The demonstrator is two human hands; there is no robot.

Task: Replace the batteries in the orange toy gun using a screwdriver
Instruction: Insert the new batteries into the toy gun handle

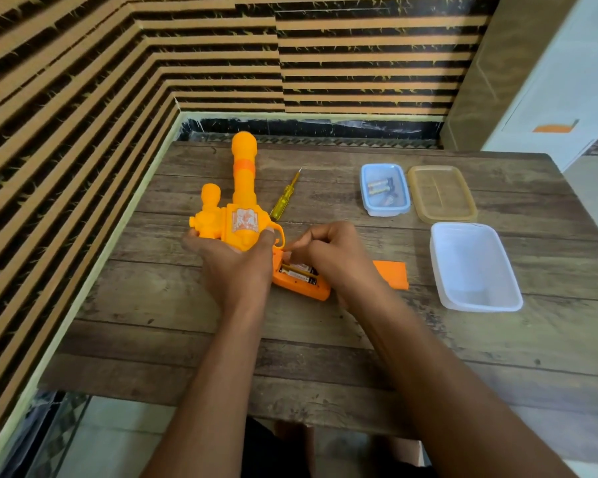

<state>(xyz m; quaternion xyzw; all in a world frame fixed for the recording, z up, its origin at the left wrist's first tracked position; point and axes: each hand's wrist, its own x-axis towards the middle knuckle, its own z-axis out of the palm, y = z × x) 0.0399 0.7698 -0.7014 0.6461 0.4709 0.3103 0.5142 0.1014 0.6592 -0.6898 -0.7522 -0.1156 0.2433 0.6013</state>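
Observation:
The orange toy gun [243, 188] lies flat on the wooden table [173, 326], its barrel pointing away from me. My left hand [235, 260] grips its body just behind the sticker. The handle's battery compartment [299, 274] stands uncovered, with batteries visible inside. My right hand [328, 257] hovers over the compartment with curled fingers reaching into it; whether it pinches a battery is hidden. The orange battery cover [392, 274] lies to the right of my right wrist. A yellow-handled screwdriver [283, 196] rests on the table beside the barrel.
A small blue box [368, 201] holding batteries sits at the back right, with its amber lid [442, 193] next to it. Nearer stands a white plastic container [475, 267]. Striped walls border the table at the left and back.

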